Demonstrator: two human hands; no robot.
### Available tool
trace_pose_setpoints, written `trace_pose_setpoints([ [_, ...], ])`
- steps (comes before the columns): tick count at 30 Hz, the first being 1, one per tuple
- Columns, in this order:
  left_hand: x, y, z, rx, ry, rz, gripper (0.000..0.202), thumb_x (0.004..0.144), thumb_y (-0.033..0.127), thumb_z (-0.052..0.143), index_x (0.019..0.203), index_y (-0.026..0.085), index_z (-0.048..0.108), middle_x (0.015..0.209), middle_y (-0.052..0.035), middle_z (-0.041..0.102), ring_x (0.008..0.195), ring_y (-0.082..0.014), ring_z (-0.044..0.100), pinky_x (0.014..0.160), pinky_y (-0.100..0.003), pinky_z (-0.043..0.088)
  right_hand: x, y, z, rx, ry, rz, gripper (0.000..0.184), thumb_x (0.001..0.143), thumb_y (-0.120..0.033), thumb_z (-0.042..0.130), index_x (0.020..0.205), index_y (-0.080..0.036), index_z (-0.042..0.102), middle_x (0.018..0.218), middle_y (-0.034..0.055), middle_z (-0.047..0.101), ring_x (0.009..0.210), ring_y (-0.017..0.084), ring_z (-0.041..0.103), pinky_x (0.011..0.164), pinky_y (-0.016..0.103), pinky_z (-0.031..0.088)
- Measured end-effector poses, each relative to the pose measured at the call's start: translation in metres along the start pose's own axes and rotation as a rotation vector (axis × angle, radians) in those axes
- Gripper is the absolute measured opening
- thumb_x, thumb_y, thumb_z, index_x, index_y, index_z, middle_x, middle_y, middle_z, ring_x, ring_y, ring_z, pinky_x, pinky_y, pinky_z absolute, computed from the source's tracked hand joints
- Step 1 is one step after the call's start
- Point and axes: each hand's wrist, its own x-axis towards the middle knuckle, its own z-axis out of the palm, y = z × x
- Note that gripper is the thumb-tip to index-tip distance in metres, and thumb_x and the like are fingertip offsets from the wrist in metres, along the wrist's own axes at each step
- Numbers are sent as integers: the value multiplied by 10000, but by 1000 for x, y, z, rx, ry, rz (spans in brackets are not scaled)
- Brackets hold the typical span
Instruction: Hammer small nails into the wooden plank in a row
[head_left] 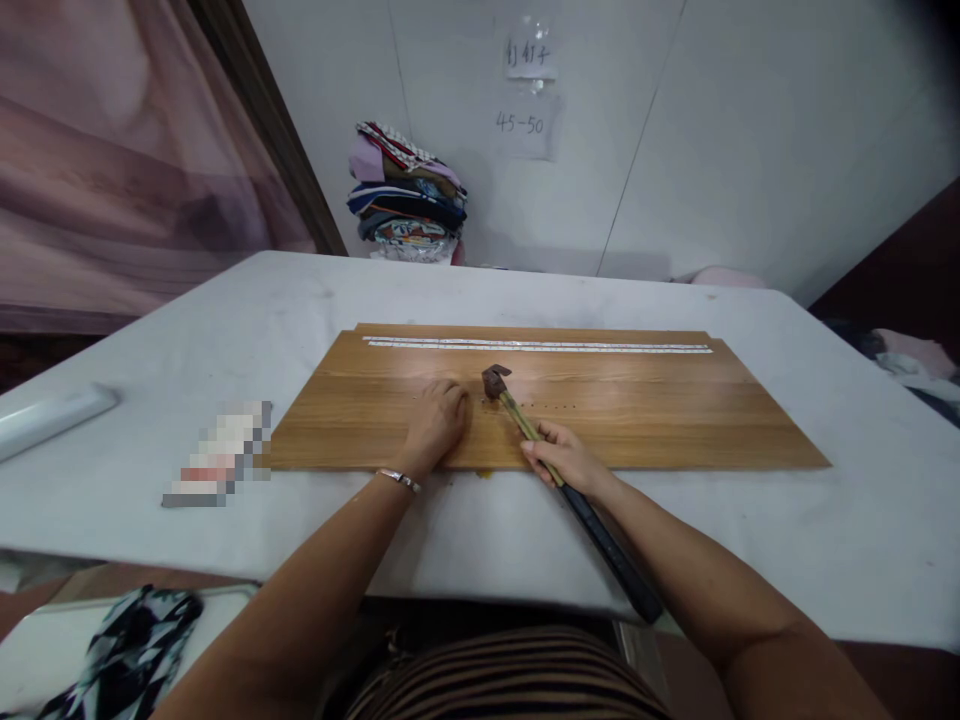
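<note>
My right hand (566,460) is closed round the handle of a claw hammer (611,548), whose rusty head is low over a wood-grain board (697,420). The black lower part of the handle points back toward me. Beside the hammer head, my left hand (439,420) rests on the board with its fingers curled together. Whatever those fingertips may hold is hidden. A row of small dark dots (555,405), nails or holes, runs to the right of the head. Across the far part of the board lie two thin white marked strips (600,348).
The board lies on a white-covered table (847,540). At the left are a pixelated flat object (217,455) and a white roll (56,418). Folded cloths (409,195) are stacked at the back against the wall. A patterned cloth (139,640) lies at the lower left.
</note>
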Motion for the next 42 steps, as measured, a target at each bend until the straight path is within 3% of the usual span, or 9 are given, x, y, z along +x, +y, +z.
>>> trace_pose_setpoints([
  [18, 1, 1, -2, 34, -1, 1, 202, 851, 184, 425, 813, 159, 622, 908, -92, 616, 907, -213, 525, 855, -353, 428, 2, 6, -2, 16, 8, 0, 180, 761, -339, 559, 807, -184, 480, 455, -98, 460, 330, 53, 362, 335, 176, 277],
  [24, 1, 1, -2, 25, -6, -2, 223, 864, 189, 405, 820, 169, 622, 908, -86, 612, 900, -205, 531, 851, -355, 430, 1, 3, -1, -22, -2, 3, 217, 756, -359, 558, 694, -194, 432, 399, -101, 438, 314, 45, 340, 338, 174, 270],
  [42, 0, 0, 0, 19, 1, 1, 205, 858, 194, 424, 817, 164, 622, 906, -85, 611, 903, -205, 531, 852, -350, 426, 0, 0, 0, -7, 9, 5, 195, 754, -349, 558, 720, -193, 447, 409, -102, 441, 316, 50, 340, 337, 179, 272],
])
